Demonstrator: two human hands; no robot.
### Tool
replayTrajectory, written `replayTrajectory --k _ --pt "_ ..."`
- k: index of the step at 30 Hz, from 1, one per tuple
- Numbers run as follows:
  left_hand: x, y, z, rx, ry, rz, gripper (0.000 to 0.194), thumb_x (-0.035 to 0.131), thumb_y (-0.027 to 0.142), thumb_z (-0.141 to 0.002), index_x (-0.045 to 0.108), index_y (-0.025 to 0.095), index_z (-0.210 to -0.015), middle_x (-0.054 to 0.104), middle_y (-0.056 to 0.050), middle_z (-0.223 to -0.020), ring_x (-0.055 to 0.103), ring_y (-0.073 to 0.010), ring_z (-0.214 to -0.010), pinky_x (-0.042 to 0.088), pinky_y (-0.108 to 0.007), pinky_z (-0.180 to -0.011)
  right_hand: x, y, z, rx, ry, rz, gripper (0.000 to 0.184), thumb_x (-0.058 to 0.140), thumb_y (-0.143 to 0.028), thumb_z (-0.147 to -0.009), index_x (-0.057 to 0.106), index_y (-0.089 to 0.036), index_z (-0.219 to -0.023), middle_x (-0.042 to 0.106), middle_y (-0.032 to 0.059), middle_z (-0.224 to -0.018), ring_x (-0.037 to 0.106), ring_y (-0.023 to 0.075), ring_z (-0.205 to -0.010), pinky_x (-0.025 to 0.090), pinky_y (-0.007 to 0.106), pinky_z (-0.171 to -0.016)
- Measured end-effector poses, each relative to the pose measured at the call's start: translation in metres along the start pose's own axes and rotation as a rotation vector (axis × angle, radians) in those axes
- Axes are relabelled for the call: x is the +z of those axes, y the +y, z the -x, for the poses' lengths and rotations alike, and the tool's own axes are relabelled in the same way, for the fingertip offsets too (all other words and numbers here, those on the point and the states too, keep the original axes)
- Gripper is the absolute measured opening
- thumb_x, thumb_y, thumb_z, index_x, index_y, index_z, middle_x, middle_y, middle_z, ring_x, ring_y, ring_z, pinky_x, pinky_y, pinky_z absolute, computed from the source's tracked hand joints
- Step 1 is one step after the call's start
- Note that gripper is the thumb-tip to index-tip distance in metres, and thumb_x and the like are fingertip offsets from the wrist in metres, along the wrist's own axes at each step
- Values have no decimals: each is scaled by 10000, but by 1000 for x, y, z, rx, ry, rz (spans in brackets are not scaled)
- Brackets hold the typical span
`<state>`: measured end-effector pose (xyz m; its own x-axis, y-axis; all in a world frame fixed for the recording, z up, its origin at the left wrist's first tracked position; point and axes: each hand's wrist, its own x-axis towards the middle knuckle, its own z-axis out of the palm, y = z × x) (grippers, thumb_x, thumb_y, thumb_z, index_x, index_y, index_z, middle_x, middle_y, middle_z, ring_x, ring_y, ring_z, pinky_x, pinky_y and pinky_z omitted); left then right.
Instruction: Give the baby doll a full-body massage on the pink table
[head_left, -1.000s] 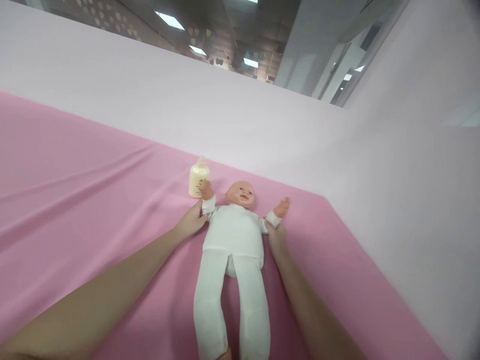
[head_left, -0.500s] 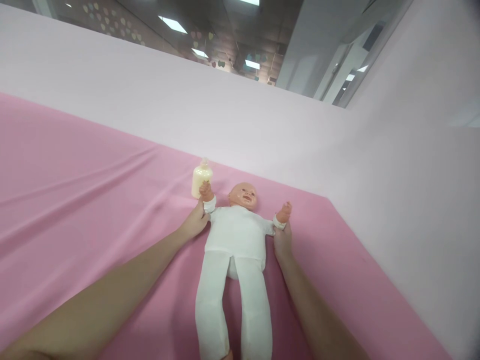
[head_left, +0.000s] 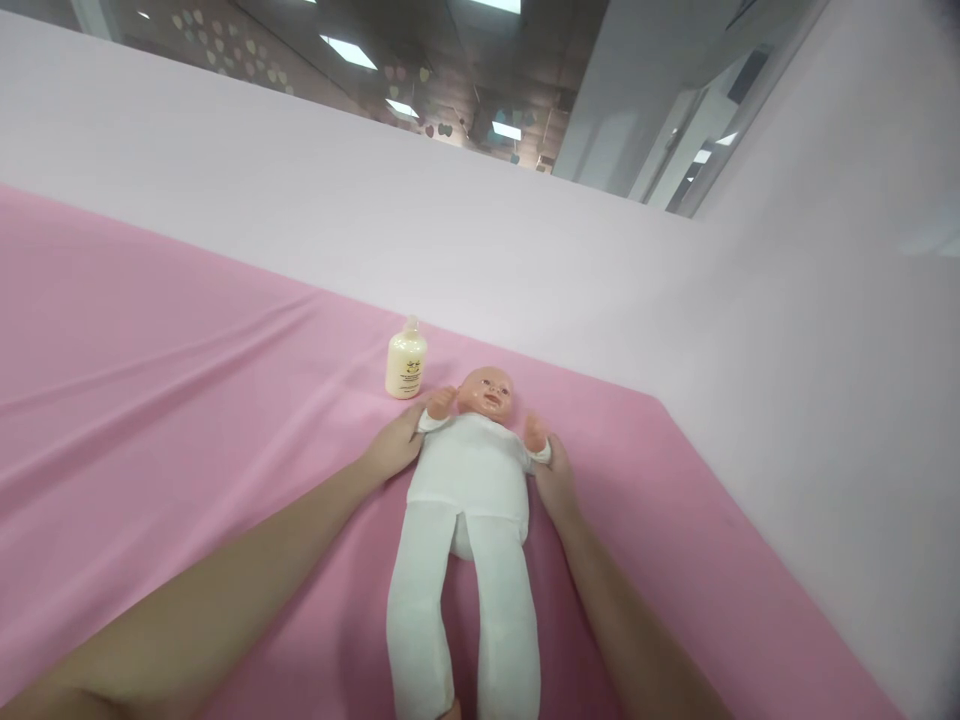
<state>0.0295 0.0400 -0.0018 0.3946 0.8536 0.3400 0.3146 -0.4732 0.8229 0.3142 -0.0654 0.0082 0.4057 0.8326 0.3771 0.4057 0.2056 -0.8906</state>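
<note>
A baby doll with a white cloth body lies on its back, its head away from me. My left hand is closed around the doll's arm on the left, near the white cuff. On the other side, my right hand grips the other arm just below its cuff. Both small doll hands are raised close to the head. My fingertips are partly hidden behind the doll's arms. Just beyond my left hand stands an upright bottle of pale yellow liquid with a clear top.
A pink sheet with some creases covers the surface under the doll. White walls rise behind it and on the right. Above the back wall is a window with ceiling lights showing in it.
Both hands have brought the doll's arms inward, closer to its head and body. The bottle's label, partly covered before by the doll's hand, now shows.
</note>
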Motion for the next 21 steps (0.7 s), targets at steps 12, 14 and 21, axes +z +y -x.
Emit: replayTrajectory --k 12,14,21 --pt "-1 -20 -7 -160 181 308 793 701 381 -792 280 210 -1442 510 -148 -1386 537 -289 -1228 442 -406 -1010 0 26 -9 185 99 -170 722 773 -406 -660 469 -229 -1291 634 47 -1139 605 240 -1056 478 437 -989" --pt "-1 -21 -7 -175 198 282 808 712 363 -779 272 201 -1436 515 -156 -1376 541 -295 -1223 441 -418 -1008 1 27 -9 176 92 -145 705 768 -376 -665 465 -236 -1287 631 40 -1125 602 233 -1048 466 439 -1000" --pt "-3 -19 -5 -89 73 157 736 563 180 -798 297 226 -1483 548 -99 -1378 545 -284 -1228 401 -439 -1068 5 25 -6 71 99 -134 572 664 -283 -718 525 -226 -1271 621 73 -1202 564 253 -1135 420 476 -1034"
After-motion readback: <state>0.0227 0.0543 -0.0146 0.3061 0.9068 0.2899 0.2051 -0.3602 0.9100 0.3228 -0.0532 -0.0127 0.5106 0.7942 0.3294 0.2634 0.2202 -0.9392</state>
